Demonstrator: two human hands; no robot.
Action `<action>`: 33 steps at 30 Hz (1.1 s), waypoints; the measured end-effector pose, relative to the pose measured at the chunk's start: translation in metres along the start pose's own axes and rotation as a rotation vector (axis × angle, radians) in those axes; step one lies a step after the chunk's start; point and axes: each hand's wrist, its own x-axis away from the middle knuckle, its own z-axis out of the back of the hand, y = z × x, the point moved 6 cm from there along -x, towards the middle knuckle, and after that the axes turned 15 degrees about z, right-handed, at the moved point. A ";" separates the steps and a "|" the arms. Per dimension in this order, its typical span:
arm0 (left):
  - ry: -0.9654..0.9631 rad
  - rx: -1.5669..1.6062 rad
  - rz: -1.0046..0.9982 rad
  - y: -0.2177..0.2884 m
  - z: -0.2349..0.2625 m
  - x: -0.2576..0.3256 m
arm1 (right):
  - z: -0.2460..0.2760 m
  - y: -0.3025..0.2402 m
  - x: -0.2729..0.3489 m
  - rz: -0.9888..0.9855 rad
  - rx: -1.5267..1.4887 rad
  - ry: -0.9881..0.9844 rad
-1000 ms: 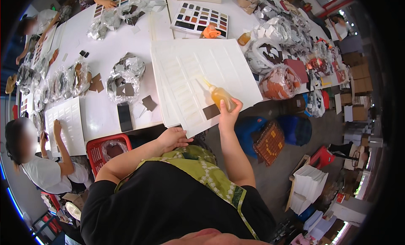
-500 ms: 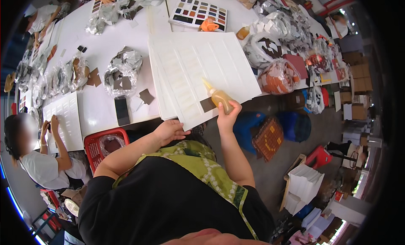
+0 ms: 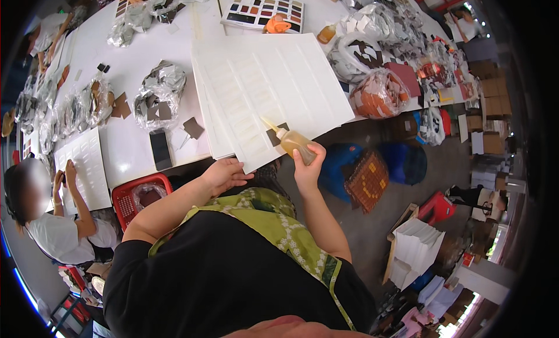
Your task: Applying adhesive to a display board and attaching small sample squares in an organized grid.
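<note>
One long white table [image 3: 125, 41] fills the upper half of the view, crowded with work. Stack of large white sample cards [image 3: 273, 87] lies at its near edge, ruled into rows of pale rectangular slots, the lower corner jutting past the table toward the person. Colour swatch board [image 3: 262, 9] sits beyond it. Clear bags of cut pieces: one silvery bag [image 3: 157, 96] to the left of the stack, one bag of orange-brown pieces [image 3: 378, 93] to the right. Red plastic basket [image 3: 131, 195] stands below the table edge. Black phone [image 3: 160, 150] lies flat near the silvery bag.

Right hand [image 3: 307, 166] is clenched around an amber squeeze bottle of glue [image 3: 294, 141], nozzle tilted up-left over a small brown swatch [image 3: 273, 137] on the card's lower corner. Left hand [image 3: 224, 174] is loosely curled, fingertips at the near edge of the stack, holding nothing.
</note>
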 end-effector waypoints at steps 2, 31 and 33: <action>0.001 -0.004 -0.001 0.000 0.002 0.000 | 0.007 0.004 0.001 -0.060 -0.038 0.057; 0.059 0.043 0.023 0.001 0.000 0.004 | 0.094 0.041 -0.018 0.028 0.171 0.033; 0.065 0.028 0.024 0.001 -0.001 0.004 | 0.087 0.038 -0.021 0.064 0.170 -0.036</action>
